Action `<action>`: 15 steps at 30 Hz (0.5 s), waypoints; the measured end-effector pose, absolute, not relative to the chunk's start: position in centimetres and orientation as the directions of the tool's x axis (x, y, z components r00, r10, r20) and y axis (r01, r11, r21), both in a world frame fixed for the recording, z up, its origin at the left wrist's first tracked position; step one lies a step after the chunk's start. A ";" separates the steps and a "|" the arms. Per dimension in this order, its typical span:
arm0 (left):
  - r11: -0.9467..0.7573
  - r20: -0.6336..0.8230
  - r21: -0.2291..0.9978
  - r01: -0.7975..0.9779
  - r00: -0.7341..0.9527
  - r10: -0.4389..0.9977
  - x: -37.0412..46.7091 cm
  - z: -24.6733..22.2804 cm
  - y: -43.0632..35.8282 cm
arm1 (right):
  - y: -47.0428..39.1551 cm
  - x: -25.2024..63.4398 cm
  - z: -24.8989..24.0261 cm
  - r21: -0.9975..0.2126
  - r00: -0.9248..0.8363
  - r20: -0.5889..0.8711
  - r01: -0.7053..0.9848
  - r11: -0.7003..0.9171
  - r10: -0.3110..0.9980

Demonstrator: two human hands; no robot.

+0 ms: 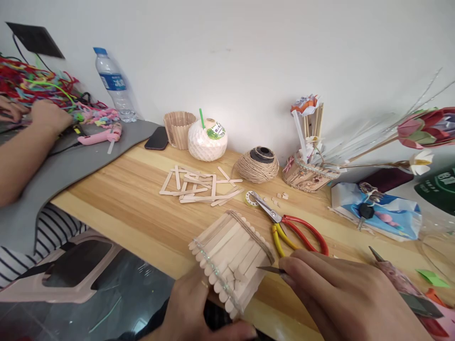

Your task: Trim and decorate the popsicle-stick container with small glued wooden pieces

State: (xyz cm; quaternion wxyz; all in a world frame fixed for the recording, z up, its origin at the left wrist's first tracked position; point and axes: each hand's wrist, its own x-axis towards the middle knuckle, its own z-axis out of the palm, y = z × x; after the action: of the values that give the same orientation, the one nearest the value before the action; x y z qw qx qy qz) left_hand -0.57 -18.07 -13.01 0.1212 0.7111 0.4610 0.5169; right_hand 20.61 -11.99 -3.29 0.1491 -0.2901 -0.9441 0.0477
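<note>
My left hand (192, 303) is closed around the lower left side of a small craft-stick box (245, 253), held tilted over the table edge. Twine runs along the box's far rim and a shiny beaded strip along its near one. Small wood pieces (237, 276) sit on the face turned up to me. In my right hand (341, 289), a thin, pointed metal tool (269, 270) is pinched, its tip at the box's right side. My fingers hide the rest of the tool. Just beyond lie red-and-yellow-handled scissors (280, 220) and a small tape roll (251, 198).
Loose craft sticks (199, 184), a twine spool (259, 166), a coconut (207, 141) and a stick cup (178, 129) stand behind. Decorated flower holder (309, 175) and blue packet (384, 213) are right. At left, another person's arm (31, 142) is near a pink glue gun (101, 136).
</note>
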 end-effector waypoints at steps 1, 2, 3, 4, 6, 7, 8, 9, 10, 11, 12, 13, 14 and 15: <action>-0.482 0.534 0.721 0.498 0.044 0.844 0.0 -12.8 -17.9 | -12.1 20.7 -3.2 -0.186 -0.793 0.240 0.529 0.828 0.560; -0.463 0.489 0.759 0.457 0.070 0.870 0.3 -12.5 -17.7 | -12.2 20.7 -3.2 -0.191 -0.798 0.226 0.527 0.828 0.559; -0.448 0.456 0.782 0.434 0.092 0.885 0.5 -12.1 -17.6 | -12.4 20.9 -3.1 -0.190 -0.799 0.221 0.527 0.828 0.559; -0.440 0.429 0.795 0.418 0.125 0.894 0.6 -11.7 -17.5 | -12.5 21.0 -3.1 -0.184 -0.800 0.231 0.523 0.832 0.554; -0.450 0.428 0.795 0.407 0.151 0.891 0.5 -10.9 -17.4 | -12.8 21.2 -2.9 -0.165 -0.784 0.290 0.523 0.836 0.548; -0.470 0.451 0.787 0.399 0.148 0.880 0.5 -10.6 -17.3 | -12.9 21.3 -2.8 -0.159 -0.774 0.326 0.521 0.838 0.543; -0.501 0.487 0.774 0.386 0.142 0.862 0.5 -10.3 -17.1 | -13.0 21.4 -2.6 -0.159 -0.763 0.354 0.521 0.839 0.541; -0.537 0.531 0.756 0.373 0.128 0.837 0.5 -10.1 -17.0 | -13.1 21.4 -2.4 -0.161 -0.754 0.369 0.523 0.837 0.543; -0.577 0.581 0.733 0.360 0.110 0.806 0.6 -9.9 -16.8 | -13.2 21.4 -2.3 -0.163 -0.748 0.375 0.528 0.834 0.547; -0.601 0.611 0.716 0.355 0.098 0.785 0.7 -9.5 -16.6 | -13.2 21.5 -2.1 -0.163 -0.746 0.370 0.534 0.829 0.553; -0.608 0.620 0.710 0.356 0.094 0.779 0.8 -9.1 -16.4 | -13.2 21.6 -2.0 -0.158 -0.749 0.363 0.536 0.829 0.554; -0.601 0.608 0.717 0.352 0.105 0.787 0.9 -8.6 -16.2 | -13.2 21.7 -1.8 -0.147 -0.750 0.356 0.544 0.826 0.557; -0.559 0.547 0.749 0.355 0.144 0.824 1.0 -8.1 -16.1 | -13.2 21.9 -1.7 -0.124 -0.756 0.353 0.546 0.829 0.551; -0.535 0.507 0.777 0.330 0.176 0.844 1.1 -7.7 -16.1 | -13.3 22.1 -1.7 -0.090 -0.765 0.357 0.543 0.835 0.536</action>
State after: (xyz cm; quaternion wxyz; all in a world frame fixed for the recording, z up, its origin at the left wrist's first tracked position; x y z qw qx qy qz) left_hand 1.07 -16.05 -7.68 0.2586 0.7220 0.4067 0.4964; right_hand 22.13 -13.26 -1.67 0.1872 -0.2874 -0.9393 -0.0093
